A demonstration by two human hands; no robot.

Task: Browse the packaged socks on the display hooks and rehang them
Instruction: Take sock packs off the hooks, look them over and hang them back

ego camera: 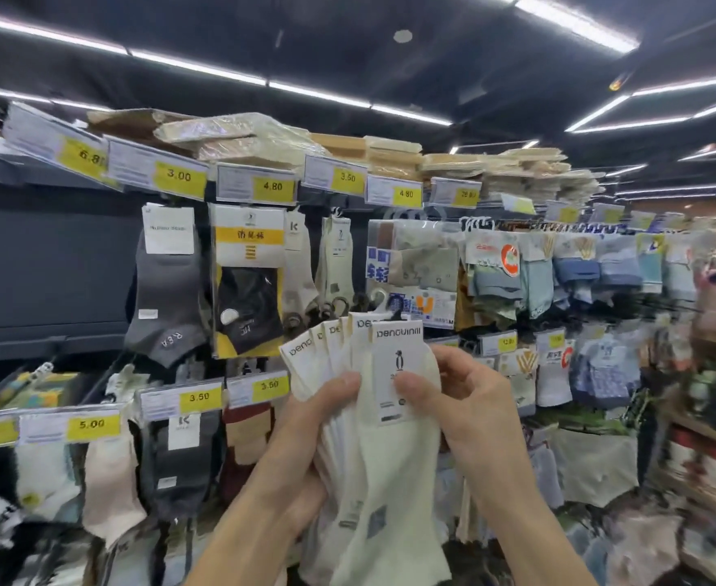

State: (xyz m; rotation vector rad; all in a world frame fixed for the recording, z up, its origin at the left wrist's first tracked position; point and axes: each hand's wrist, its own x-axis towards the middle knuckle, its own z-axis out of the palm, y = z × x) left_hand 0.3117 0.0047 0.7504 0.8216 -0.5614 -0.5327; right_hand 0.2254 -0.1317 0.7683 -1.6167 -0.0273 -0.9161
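I hold a fanned bunch of cream sock pairs [390,467], each with a white card label showing a penguin [397,365]. My left hand [318,420] grips the bunch from the left, thumb on the front pair. My right hand [462,399] pinches the front pair's label from the right, thumb on the card. The hangers' dark hook tops [395,304] stick up above the labels, off any rail. Behind them hang more packaged socks: a grey pair [166,298] and a black pair in a yellow pack [248,289].
Display rails carry yellow price tags [178,176]. Wrapped stacks of beige goods [242,137] lie on the top shelf. Blue and green socks [559,272] hang along the right. Lower hooks hold white, pink and dark socks [111,480].
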